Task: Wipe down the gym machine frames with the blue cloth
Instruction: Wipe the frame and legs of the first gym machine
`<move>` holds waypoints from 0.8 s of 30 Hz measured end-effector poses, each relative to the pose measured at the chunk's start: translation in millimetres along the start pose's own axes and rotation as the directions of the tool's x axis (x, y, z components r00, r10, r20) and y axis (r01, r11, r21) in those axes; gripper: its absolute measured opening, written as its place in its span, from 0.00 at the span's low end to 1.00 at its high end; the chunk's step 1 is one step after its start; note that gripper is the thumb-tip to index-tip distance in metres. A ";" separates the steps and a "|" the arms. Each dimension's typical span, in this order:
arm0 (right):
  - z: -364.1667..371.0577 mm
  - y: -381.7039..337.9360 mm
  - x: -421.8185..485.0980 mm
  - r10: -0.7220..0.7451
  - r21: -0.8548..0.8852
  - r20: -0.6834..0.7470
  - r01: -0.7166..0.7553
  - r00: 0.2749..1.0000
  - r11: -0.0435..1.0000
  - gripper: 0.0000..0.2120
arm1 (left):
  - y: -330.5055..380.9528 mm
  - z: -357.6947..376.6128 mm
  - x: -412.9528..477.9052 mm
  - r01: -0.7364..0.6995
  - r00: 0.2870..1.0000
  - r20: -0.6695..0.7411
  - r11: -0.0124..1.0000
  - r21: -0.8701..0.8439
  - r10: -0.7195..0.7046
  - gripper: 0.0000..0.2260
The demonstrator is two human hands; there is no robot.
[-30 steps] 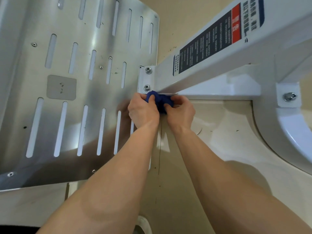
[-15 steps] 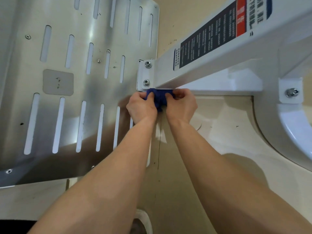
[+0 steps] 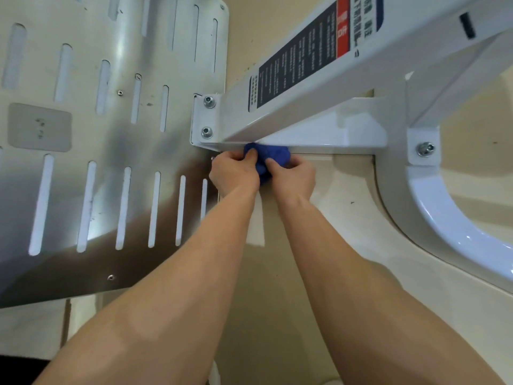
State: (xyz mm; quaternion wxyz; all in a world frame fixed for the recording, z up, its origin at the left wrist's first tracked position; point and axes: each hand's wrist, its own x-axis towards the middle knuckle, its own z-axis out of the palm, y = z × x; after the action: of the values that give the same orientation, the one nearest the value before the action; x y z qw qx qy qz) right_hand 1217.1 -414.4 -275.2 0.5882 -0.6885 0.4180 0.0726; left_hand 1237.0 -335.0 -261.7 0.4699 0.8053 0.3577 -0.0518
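Observation:
A bunched blue cloth (image 3: 268, 158) is pressed against the lower edge of the white frame beam (image 3: 313, 107), just right of its bolted end plate (image 3: 206, 118). My left hand (image 3: 236, 175) grips the cloth's left side with the thumb on top. My right hand (image 3: 294, 176) grips its right side. Both hands hide the cloth's lower part. A black and red warning label (image 3: 308, 51) runs along the beam's upper face.
A slotted metal foot plate (image 3: 91, 151) fills the left side. A white curved frame member (image 3: 444, 218) with a bolted bracket (image 3: 424, 148) stands at the right. Beige floor tiles (image 3: 277, 301) lie below the arms.
Both hands and the cloth have stayed at the beam's lower edge beside the end plate, kneading the cloth slightly. The view has shifted a little; the cloth now spreads more to the right.

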 end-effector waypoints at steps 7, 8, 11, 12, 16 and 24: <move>-55.1 2.0 21.1 -0.027 0.003 -0.116 0.027 0.993 1.000 0.05 | 7.4 49.0 -32.1 0.049 0.994 0.102 0.993 -0.107 -0.038 0.13; -54.2 1.6 20.7 -0.027 -0.007 -0.109 0.026 0.994 1.000 0.04 | 7.3 46.9 -31.3 0.043 0.994 0.103 0.994 -0.100 -0.033 0.12; -37.6 -0.3 18.0 -0.009 -0.006 -0.069 0.009 0.998 1.000 0.04 | -0.6 33.9 -16.4 0.019 0.997 0.082 0.998 -0.060 -0.014 0.08; -30.4 -0.9 15.5 -0.003 0.000 -0.058 0.003 0.998 1.000 0.05 | -3.1 28.9 -11.2 0.003 0.998 0.060 0.999 -0.054 0.000 0.08; -20.2 -0.1 7.1 -0.021 0.057 -0.036 0.023 0.999 0.998 0.07 | -7.7 25.8 -5.8 -0.072 0.997 0.005 0.997 0.013 0.072 0.09; -85.1 10.4 35.3 0.016 0.128 -0.195 0.009 0.981 0.992 0.07 | 5.7 89.5 -52.3 0.022 0.987 0.158 0.992 -0.124 -0.002 0.12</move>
State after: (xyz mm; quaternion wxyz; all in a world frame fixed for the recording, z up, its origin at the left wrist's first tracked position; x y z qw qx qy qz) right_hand 1199.5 -505.3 -278.5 0.5872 -0.6525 0.4786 -0.0213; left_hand 1224.5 -435.4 -285.2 0.5461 0.7655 0.3265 -0.0957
